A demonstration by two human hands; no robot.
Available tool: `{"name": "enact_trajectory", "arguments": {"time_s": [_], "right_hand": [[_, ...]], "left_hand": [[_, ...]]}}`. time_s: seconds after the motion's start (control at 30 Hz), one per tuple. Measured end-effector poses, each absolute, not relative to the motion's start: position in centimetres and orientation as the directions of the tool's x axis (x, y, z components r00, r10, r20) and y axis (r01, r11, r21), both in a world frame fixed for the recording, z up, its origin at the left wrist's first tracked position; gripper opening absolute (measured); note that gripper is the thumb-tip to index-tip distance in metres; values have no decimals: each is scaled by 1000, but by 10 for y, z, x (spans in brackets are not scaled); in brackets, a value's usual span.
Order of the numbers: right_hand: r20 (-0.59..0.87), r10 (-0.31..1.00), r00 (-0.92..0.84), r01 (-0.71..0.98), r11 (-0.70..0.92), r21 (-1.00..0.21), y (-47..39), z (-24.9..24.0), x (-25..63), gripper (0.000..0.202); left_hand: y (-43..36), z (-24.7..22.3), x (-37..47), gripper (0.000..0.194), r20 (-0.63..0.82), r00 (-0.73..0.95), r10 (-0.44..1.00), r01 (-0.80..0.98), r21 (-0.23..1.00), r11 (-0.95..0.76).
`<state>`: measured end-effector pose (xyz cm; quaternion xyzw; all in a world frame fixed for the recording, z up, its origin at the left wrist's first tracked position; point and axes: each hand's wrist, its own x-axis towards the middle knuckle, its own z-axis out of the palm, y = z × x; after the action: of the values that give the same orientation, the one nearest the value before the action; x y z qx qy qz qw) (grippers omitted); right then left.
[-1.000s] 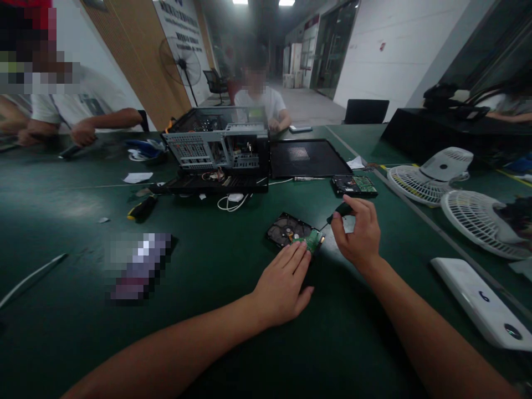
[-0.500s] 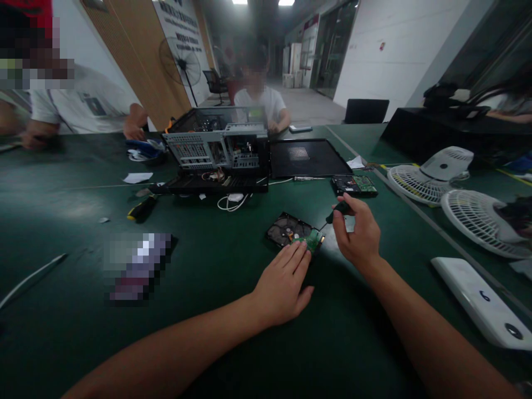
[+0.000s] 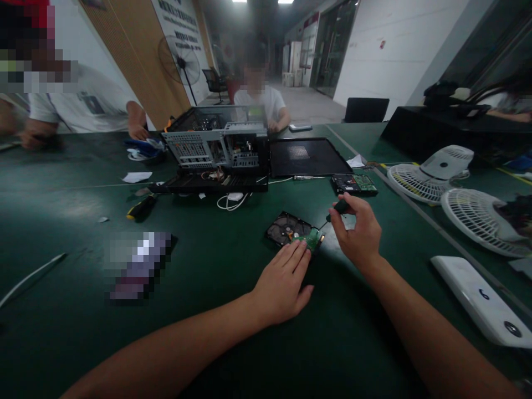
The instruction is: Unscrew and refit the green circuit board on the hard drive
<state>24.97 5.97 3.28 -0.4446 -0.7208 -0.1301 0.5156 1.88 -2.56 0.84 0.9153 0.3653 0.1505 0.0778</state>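
Note:
A hard drive (image 3: 279,229) lies on the green table in front of me, its green circuit board at the right end. My left hand (image 3: 285,280) rests on the board's near edge, fingers stretched out flat and thumb apart. The fingertips cover part of the board. In my right hand (image 3: 358,230) is a screwdriver (image 3: 341,207) with a dark green handle, pinched between thumb and fingers. Its thin shaft slants down to the drive's right end; I cannot make out what the tip touches.
An opened computer case (image 3: 216,147) stands beyond, beside a black panel (image 3: 310,157). A second hard drive (image 3: 355,185) lies ahead of my right hand. White fan parts (image 3: 419,183) and a white casing (image 3: 477,299) are at right. A yellow-black tool (image 3: 141,208) lies left. Two people sit across.
My right thumb has shifted slightly along the screwdriver handle. My left hand and the hard drive stay in place.

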Motion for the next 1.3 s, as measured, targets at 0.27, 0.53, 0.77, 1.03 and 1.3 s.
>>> {"name": "enact_trajectory", "arguments": {"time_s": [0.27,0.53,0.77,1.03,1.3], "right_hand": [[858,499,-125,763,601,-238,59,35,248,55],[861,498,-107,793,565,-228,56,39,248,49],[844,534,-58,808,521,-275,58,35,248,50],[840,529,-122,767,587,-259,56,37,249,50],[877,473,-91,811,546,-210,57,37,248,51]], "left_hand": [[-26,8,19,72,209,685,698,650,256,-715],[-26,9,19,72,216,688,693,645,258,-720],[-26,10,19,72,204,689,695,649,253,-717],[-25,9,19,72,215,691,691,643,256,-722],[-26,7,19,73,224,691,687,640,252,-726]]}}
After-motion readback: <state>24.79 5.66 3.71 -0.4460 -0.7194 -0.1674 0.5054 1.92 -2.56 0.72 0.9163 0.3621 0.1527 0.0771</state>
